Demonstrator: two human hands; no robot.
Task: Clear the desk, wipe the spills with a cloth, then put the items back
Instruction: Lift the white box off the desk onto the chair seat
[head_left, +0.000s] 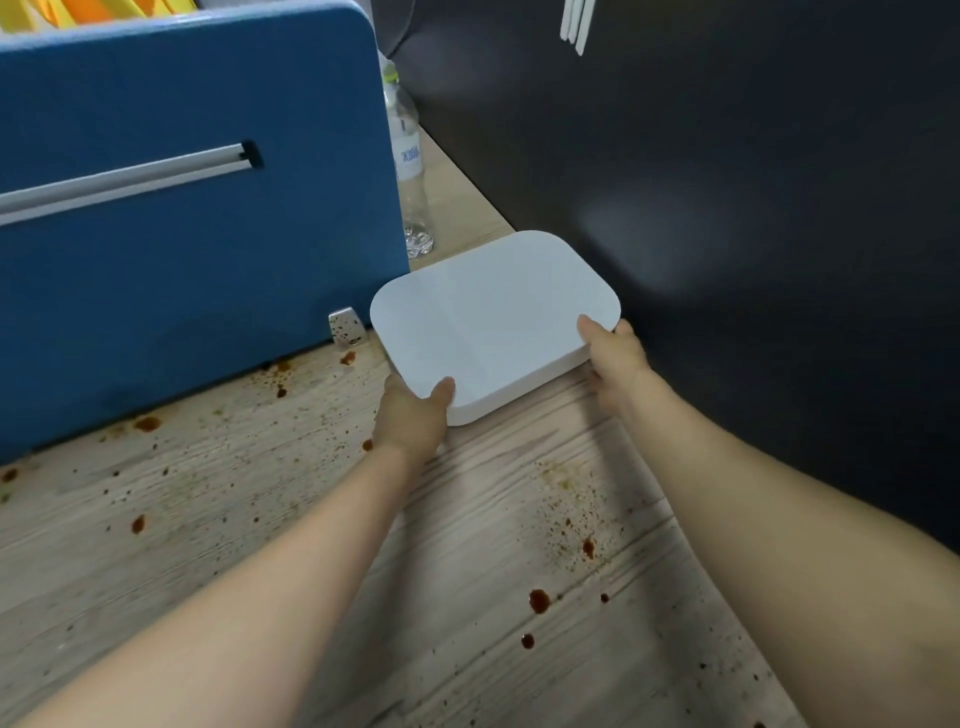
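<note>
A flat white rounded-corner box (488, 317) sits at the far right of the wooden desk (260, 519), partly over the desk's right edge. My left hand (413, 415) grips its near left corner, thumb on top. My right hand (615, 358) grips its near right corner, thumb on the lid. Whether the box rests on the desk or is lifted slightly, I cannot tell. Brown spill drops (539, 600) and fine splatter are scattered over the wood, with more spots (147, 423) along the foot of the divider.
A blue desk divider (182, 234) with a grey rail stands along the back left. A clear plastic water bottle (410, 171) stands behind its right end. A splattered metal bracket (345, 325) holds the divider's foot. Dark floor lies beyond the desk's right edge.
</note>
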